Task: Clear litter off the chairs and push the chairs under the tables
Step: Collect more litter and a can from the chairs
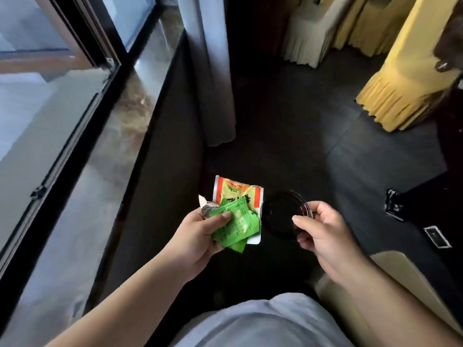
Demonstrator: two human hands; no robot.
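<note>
My left hand grips a bundle of litter above the dark floor: green wrappers, an orange and yellow snack packet and a crumpled silver foil piece. My thumb presses on the green wrappers. My right hand pinches the rim of a clear round plastic lid, held just right of the packets. A cream-covered chair shows at the lower right, close beside my right arm.
A window with a dark frame and a stone sill runs along the left. A grey curtain hangs ahead. Yellow and cream chair covers stand at the upper right. A dark table base sits on the right.
</note>
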